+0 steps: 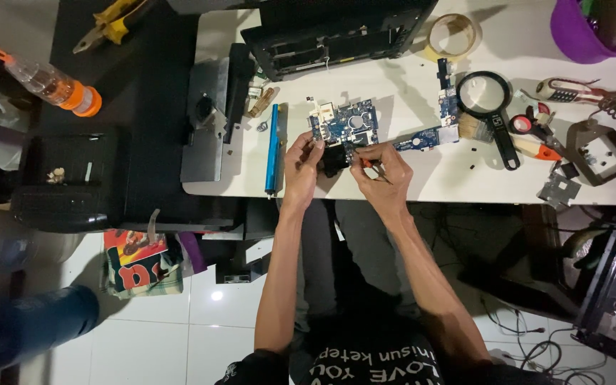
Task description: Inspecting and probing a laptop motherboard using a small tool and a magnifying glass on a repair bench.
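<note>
A blue circuit board (pixel 347 122) lies on the white table (pixel 450 182) near its front edge. A black part (pixel 334 158) is fixed at the board's near side. My left hand (pixel 301 165) pinches the board's near left corner by the black part. My right hand (pixel 381 175) holds a small orange-handled screwdriver (pixel 369 164), its tip against the board beside the black part. A second narrow blue board (pixel 428 137) lies just right of my right hand.
A blue rod (pixel 272 148) lies left of my hands. A black laptop shell (pixel 336 32) sits at the back, next to a tape roll (pixel 453 36). A magnifying glass (pixel 490 107), pliers, a soldering stand (pixel 597 150) and a purple tub (pixel 593 28) crowd the right side.
</note>
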